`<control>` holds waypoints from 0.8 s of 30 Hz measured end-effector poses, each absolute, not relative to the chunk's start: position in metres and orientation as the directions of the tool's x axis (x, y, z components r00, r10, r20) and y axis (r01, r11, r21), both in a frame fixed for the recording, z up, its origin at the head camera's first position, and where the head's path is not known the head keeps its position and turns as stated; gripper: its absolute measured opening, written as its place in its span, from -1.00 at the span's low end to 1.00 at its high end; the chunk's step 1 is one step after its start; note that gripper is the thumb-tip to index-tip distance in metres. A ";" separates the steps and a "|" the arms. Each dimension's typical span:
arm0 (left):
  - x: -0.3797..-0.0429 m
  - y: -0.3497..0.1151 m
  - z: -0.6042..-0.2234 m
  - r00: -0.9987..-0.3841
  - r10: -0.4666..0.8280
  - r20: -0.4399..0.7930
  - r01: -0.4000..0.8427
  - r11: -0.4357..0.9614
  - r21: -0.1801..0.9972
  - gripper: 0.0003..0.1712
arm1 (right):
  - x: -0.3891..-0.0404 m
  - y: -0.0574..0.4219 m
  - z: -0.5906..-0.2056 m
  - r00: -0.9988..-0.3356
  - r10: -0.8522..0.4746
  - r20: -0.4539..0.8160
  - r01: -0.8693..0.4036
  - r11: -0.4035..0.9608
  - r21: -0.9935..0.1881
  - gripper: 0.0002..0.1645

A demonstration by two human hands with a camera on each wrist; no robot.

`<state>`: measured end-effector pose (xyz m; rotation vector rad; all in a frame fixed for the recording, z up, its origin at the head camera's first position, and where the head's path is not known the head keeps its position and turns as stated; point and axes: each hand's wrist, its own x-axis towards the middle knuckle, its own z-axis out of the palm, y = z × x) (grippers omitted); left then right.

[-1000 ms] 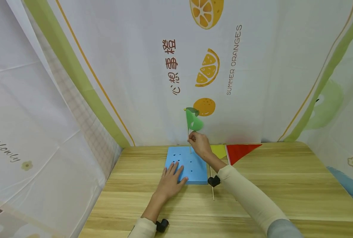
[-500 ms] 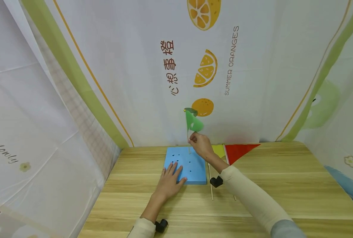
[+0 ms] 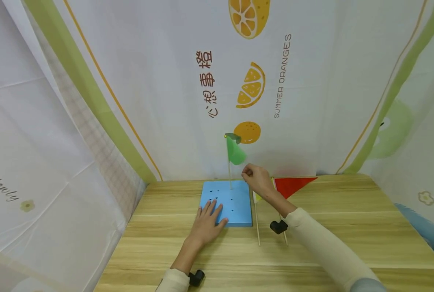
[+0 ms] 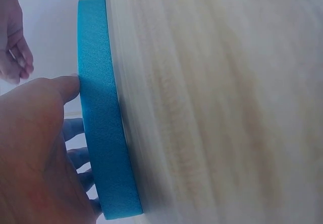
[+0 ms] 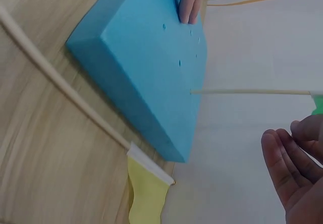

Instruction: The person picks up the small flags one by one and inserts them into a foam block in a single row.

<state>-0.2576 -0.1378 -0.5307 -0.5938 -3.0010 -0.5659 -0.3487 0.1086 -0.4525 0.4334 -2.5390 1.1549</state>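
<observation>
A blue foam block (image 3: 241,217) with several small holes lies on the wooden table. My left hand (image 3: 206,225) rests on its front left part, fingers spread, thumb at the near edge in the left wrist view. A green flag (image 3: 235,152) stands upright, the lower end of its thin stick (image 5: 247,91) in the block's far part. Just right of that stick is my right hand (image 3: 259,180), apart from it, with fingers loosely bent and nothing between them. Below this hand in the right wrist view lies a yellow flag (image 5: 149,188) beside the block.
To the right of the block, a red flag (image 3: 293,186) lies on the table (image 3: 322,227), its stick partly hidden by the right arm. Behind the table hangs a white curtain (image 3: 165,101) printed with oranges. Black wrist cameras sit on both arms.
My right hand has let go of the green flag's stick and moved right, away from it. The flag stands by itself. The left hand has stayed on the block.
</observation>
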 end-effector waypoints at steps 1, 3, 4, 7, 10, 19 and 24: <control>-0.257 -0.138 -0.531 -0.927 0.361 0.101 0.373 0.861 0.347 -0.25 | -0.347 0.112 -0.453 -0.905 -0.142 0.402 -0.397 0.626 -0.672 -0.88; -0.257 -0.138 -0.531 -0.927 0.361 0.103 0.374 0.859 0.350 -0.25 | -0.345 0.119 -0.454 -0.905 -0.145 0.400 -0.397 0.627 -0.670 -0.87; -0.257 -0.139 -0.531 -0.926 0.362 0.104 0.374 0.858 0.352 -0.25 | -0.343 0.123 -0.454 -0.908 -0.144 0.394 -0.391 0.629 -0.672 -0.86; -0.258 -0.139 -0.531 -0.925 0.366 0.107 0.379 0.854 0.355 -0.25 | -0.339 0.133 -0.456 -0.912 -0.147 0.383 -0.385 0.632 -0.673 -0.85; -0.259 -0.138 -0.532 -0.925 0.366 0.100 0.377 0.858 0.349 -0.25 | -0.335 0.142 -0.458 -0.918 -0.147 0.367 -0.373 0.634 -0.678 -0.85; -0.258 -0.138 -0.532 -0.926 0.362 0.110 0.377 0.860 0.343 -0.25 | -0.322 0.161 -0.465 -0.917 -0.147 0.371 -0.373 0.643 -0.669 -0.88; -0.259 -0.138 -0.533 -0.927 0.361 0.104 0.375 0.862 0.340 -0.24 | -0.316 0.170 -0.472 -0.911 -0.137 0.388 -0.377 0.656 -0.654 -0.91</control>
